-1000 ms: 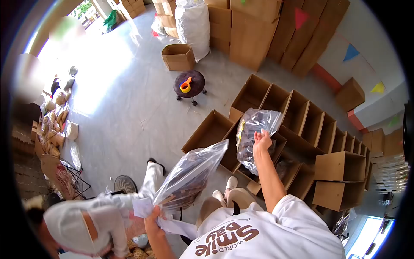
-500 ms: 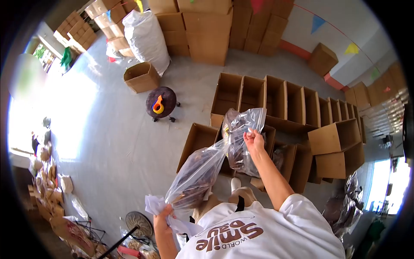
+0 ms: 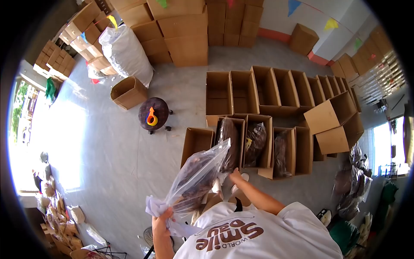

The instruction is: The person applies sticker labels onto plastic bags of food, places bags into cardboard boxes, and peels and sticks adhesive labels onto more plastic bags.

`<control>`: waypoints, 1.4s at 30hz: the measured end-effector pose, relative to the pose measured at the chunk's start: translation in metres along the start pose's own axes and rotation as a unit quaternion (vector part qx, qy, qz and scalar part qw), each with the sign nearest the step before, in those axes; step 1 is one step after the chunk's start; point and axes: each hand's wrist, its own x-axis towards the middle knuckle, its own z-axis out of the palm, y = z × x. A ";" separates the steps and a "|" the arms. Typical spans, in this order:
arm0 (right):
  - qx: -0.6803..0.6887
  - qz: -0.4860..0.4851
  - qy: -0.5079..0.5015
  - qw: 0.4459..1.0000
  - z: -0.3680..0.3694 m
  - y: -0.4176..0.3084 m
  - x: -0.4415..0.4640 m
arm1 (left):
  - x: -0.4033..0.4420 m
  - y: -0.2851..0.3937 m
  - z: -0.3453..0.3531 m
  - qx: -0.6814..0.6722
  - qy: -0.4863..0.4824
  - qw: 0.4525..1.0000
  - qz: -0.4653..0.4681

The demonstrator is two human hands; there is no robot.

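Observation:
My left hand (image 3: 163, 218) is closed around the gathered end of a clear plastic bag (image 3: 189, 183) with something brown inside. Crumpled thin white material (image 3: 155, 206) bunches around the same hand. The bag slants up to the right towards the cardboard boxes. My right hand (image 3: 236, 176) is low at the front of a cardboard box (image 3: 242, 149); its fingers are too small and partly hidden to read. In that box stands a brown bagged item (image 3: 228, 142). The neighbouring box holds a plastic-wrapped brown bundle (image 3: 255, 144), and another wrapped bundle (image 3: 281, 151) sits further right.
Open boxes (image 3: 219, 93) stand in a row behind, with a tilted box (image 3: 332, 114) on the right. A round stool (image 3: 146, 113) carries an orange tape dispenser (image 3: 152, 117). Beyond are a loose box (image 3: 128, 93), a white sack (image 3: 127, 54) and stacked cartons (image 3: 185, 47).
My right hand has let go of the plastic-wrapped brown bundle, which now sits in a box, and has moved down and left. My left hand still grips its bag. The view has shifted.

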 end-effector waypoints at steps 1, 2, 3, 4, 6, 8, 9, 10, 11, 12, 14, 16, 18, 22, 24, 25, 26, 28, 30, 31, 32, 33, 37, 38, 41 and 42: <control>-0.071 -0.119 0.049 0.989 0.002 0.009 0.000 | 0.002 0.003 0.000 0.012 -0.023 1.000 0.003; -0.141 -0.234 0.098 0.957 0.003 0.016 0.000 | 0.002 0.005 0.003 0.019 -0.028 0.999 0.001; -0.135 -0.230 0.101 0.958 -0.002 0.016 -0.003 | -0.002 0.008 0.012 0.053 -0.039 0.998 -0.002; -0.017 -0.248 0.023 0.968 -0.012 0.008 -0.014 | -0.006 0.013 0.019 0.087 -0.049 0.995 -0.005; 0.104 -0.262 -0.051 0.958 -0.033 -0.002 -0.048 | -0.012 0.023 0.031 0.120 -0.060 0.991 -0.001; 0.088 -0.380 0.008 0.921 -0.058 -0.016 -0.098 | -0.017 0.033 0.039 0.147 -0.069 0.987 0.007; 0.089 -0.380 0.009 0.921 -0.065 -0.018 -0.111 | -0.019 0.039 0.042 0.165 -0.088 0.982 0.015; 0.145 -0.407 0.053 0.900 -0.071 -0.019 -0.123 | -0.022 0.042 0.043 0.184 -0.106 0.977 0.021; 0.202 -0.430 0.097 0.875 -0.076 -0.019 -0.136 | -0.024 0.045 0.042 0.187 -0.108 0.976 0.021; 0.173 -0.481 0.136 0.848 -0.088 -0.023 -0.152 | -0.025 0.048 0.042 0.200 -0.121 0.972 0.029; 0.148 -0.539 0.186 0.808 -0.112 -0.036 -0.182 | -0.026 0.054 0.044 0.214 -0.136 0.967 0.041; 0.216 -0.516 0.117 0.821 -0.132 -0.031 -0.172 | -0.024 0.064 0.050 0.248 -0.169 0.951 0.075; 0.288 -0.461 0.050 0.838 -0.146 -0.020 -0.163 | -0.020 0.075 0.058 0.261 -0.165 0.949 0.063; 0.145 -0.313 -0.019 0.938 -0.144 -0.020 -0.176 | -0.016 0.094 0.081 0.245 -0.162 0.955 0.038; 0.077 -0.275 -0.058 0.957 -0.132 -0.014 -0.184 | -0.011 0.097 0.087 0.235 -0.146 0.960 0.037; 0.005 -0.236 -0.095 0.967 -0.127 -0.009 -0.186 | -0.008 0.098 0.090 0.238 -0.148 0.959 0.038; 0.009 -0.236 -0.093 0.967 -0.124 -0.006 -0.185 | -0.005 0.098 0.092 0.236 -0.158 0.958 0.049; -0.129 -0.195 -0.196 0.952 -0.117 0.005 -0.177 | 0.001 0.098 0.096 0.236 -0.170 0.955 0.057; 0.013 -0.178 -0.148 0.973 -0.094 0.024 -0.170 | 0.007 0.099 0.101 0.286 -0.192 0.933 0.106; 0.151 -0.159 -0.096 0.971 -0.082 0.032 -0.167 | 0.012 0.099 0.102 0.289 -0.194 0.932 0.104; 0.183 -0.143 -0.083 0.969 -0.075 0.035 -0.166 | 0.020 0.100 0.102 0.310 -0.205 0.920 0.126; 0.186 -0.142 -0.082 0.969 -0.061 0.036 -0.162 | 0.028 0.101 0.104 0.330 -0.216 0.907 0.148; 0.381 0.016 -0.318 0.868 0.010 0.026 -0.133 | 0.057 0.104 0.124 0.326 -0.215 0.908 0.154; 0.419 -0.008 -0.323 0.849 0.025 0.024 -0.127 | 0.064 0.104 0.128 0.323 -0.196 0.914 0.149; 0.429 -0.073 -0.316 0.843 0.064 0.022 -0.114 | 0.091 0.105 0.133 0.316 -0.193 0.919 0.140; 0.443 -0.098 -0.336 0.825 0.083 0.030 -0.092 | 0.099 0.105 0.135 0.332 -0.209 0.908 0.150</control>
